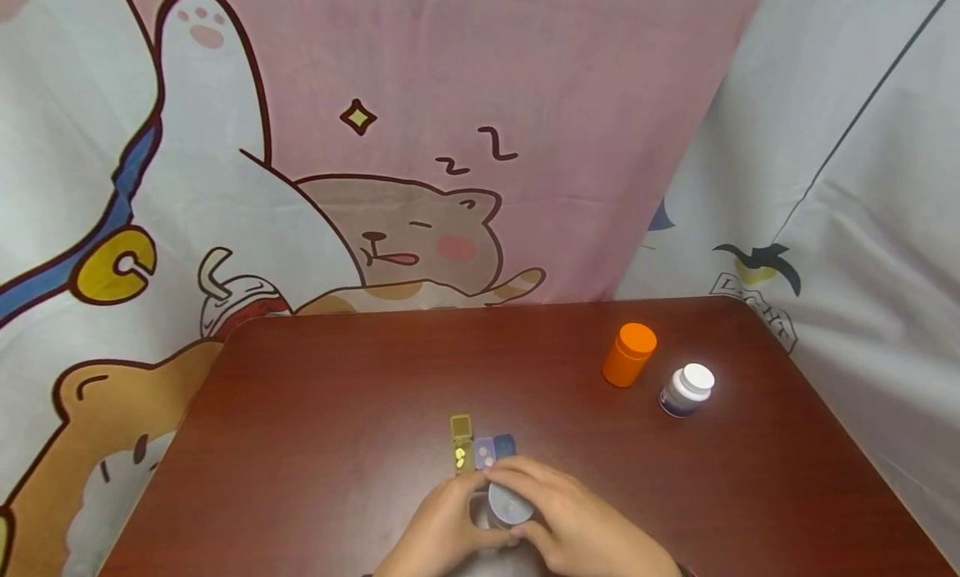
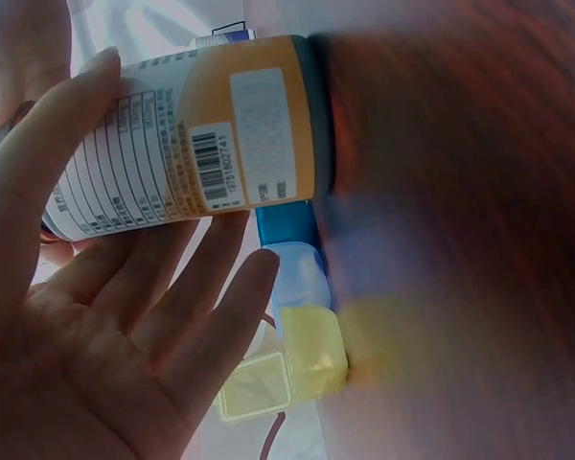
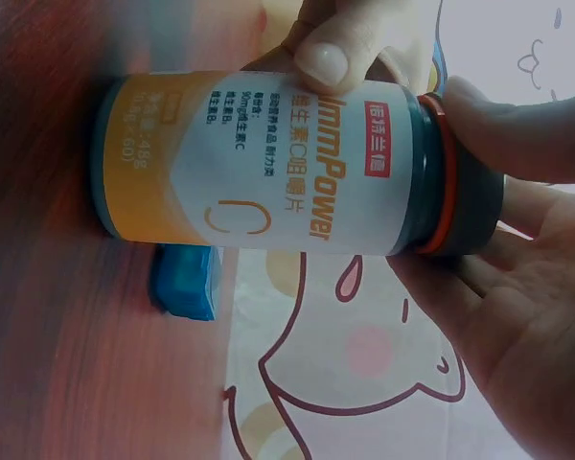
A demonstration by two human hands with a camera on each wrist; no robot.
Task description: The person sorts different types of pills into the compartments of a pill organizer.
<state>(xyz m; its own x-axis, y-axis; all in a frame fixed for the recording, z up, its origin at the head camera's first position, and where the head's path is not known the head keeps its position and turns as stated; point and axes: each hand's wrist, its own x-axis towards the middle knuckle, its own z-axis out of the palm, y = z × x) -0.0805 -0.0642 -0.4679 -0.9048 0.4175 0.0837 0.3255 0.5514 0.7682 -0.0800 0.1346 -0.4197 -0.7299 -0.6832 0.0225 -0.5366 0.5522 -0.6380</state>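
Observation:
A vitamin C tablet bottle (image 3: 259,163) with a white and orange label stands upright near the table's front edge. My left hand (image 1: 441,520) holds its body, thumb on one side and fingers on the other. Around the dark cap (image 3: 477,206), still on the neck in the right wrist view, the thumb and fingers of my right hand (image 1: 581,519) are curled. Just beyond both hands lies a small pill organizer (image 1: 484,452) with yellow, lilac and blue compartments. Its yellow lid (image 1: 461,428) is flipped back, and pale yellow tablets (image 1: 460,458) lie inside that compartment. Roundish tablets show in the lilac one.
An orange bottle (image 1: 629,356) stands at the back right of the brown table (image 1: 337,393). Beside it, closer to the right edge, is a white bottle (image 1: 687,390) with a dark label band. A cartoon-printed cloth (image 1: 585,102) hangs behind the table.

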